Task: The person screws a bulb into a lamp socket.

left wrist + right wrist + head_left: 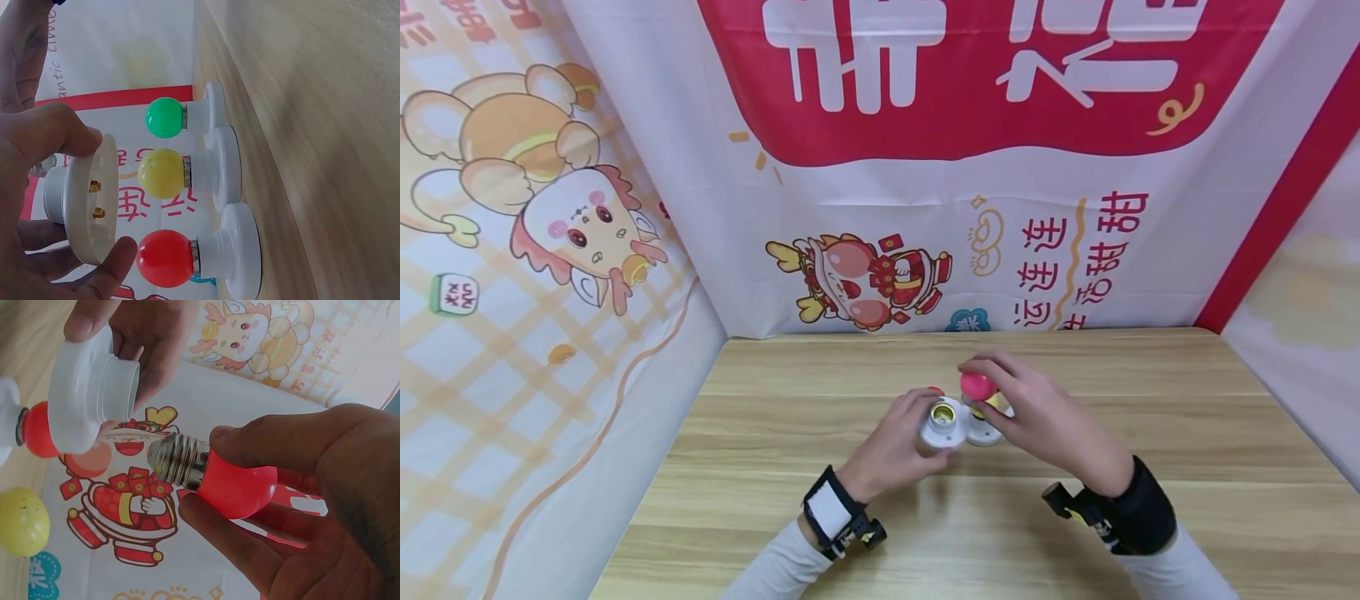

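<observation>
My left hand grips a white round lamp socket by its base, raised above the table. Its open threaded mouth shows brass-coloured metal inside. Two brass screws show on the socket's underside in the left wrist view. My right hand holds a pinkish-red light bulb between thumb and fingers. The bulb's silver screw base points toward the socket mouth, with a gap between them in the right wrist view.
Three white sockets stand on the wooden table, bearing a green bulb, a yellow bulb and a red bulb. In the head view the hands partly hide them. A printed cloth hangs behind the table.
</observation>
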Tool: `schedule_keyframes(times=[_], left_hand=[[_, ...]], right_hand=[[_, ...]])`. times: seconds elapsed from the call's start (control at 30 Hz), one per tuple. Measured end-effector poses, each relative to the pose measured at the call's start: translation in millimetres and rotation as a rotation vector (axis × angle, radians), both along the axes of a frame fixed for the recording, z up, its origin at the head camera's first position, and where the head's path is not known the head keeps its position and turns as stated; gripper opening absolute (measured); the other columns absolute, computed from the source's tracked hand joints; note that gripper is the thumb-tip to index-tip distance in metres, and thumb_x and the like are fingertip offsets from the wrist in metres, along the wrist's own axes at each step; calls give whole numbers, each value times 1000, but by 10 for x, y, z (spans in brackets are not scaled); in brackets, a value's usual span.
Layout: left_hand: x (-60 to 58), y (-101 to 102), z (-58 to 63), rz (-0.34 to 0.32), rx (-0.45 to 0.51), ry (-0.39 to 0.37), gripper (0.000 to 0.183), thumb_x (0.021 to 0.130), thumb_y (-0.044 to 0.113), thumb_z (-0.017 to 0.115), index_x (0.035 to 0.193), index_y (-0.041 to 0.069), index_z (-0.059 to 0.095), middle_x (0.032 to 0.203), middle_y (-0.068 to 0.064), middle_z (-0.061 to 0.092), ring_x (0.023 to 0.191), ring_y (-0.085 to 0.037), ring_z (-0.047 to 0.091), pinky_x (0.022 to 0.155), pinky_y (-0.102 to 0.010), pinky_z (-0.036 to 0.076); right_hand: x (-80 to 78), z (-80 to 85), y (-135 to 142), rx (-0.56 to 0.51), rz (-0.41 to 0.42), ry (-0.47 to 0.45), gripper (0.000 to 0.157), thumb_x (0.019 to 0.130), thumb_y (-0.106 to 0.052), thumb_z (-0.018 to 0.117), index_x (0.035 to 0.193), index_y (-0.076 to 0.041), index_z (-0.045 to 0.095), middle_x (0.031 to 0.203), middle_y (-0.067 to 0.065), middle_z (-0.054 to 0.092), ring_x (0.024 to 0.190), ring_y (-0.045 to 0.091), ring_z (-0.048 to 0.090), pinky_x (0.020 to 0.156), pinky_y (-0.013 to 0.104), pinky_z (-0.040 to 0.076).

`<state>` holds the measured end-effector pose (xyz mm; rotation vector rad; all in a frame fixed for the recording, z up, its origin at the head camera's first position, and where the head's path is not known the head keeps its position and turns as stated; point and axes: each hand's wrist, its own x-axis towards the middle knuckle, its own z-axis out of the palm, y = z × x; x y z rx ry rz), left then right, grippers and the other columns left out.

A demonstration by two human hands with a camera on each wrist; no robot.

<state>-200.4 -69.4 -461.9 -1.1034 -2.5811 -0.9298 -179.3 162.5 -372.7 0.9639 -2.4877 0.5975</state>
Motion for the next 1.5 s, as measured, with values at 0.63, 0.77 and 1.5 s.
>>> schedule_keyframes(times=[0.63,0.77,1.5], left_hand=[[-16,177,-21,-95,47,49,80,77,29,77,144,15,36,132,1,45,118,-9,41,97,-25,47],[-16,185,-31,-99,53,48,79,77,30,77,144,16,36,133,2,45,118,-8,40,97,-23,47],[-4,197,-24,-97,58,57,75,80,33,75,143,14,39,139,1,43,121,-8,40,100,-23,45]], right_hand=[[-8,-137,-88,3,87,14,46,78,-15,79,121,-16,61,120,1,59,104,14,58,84,35,57],[-12,-148,-87,14,99,3,46,78,-14,79,120,-15,62,119,1,60,105,14,58,85,34,56],[-16,-172,-65,37,136,-52,51,79,-9,75,127,-14,60,125,5,58,110,17,56,89,35,55]])
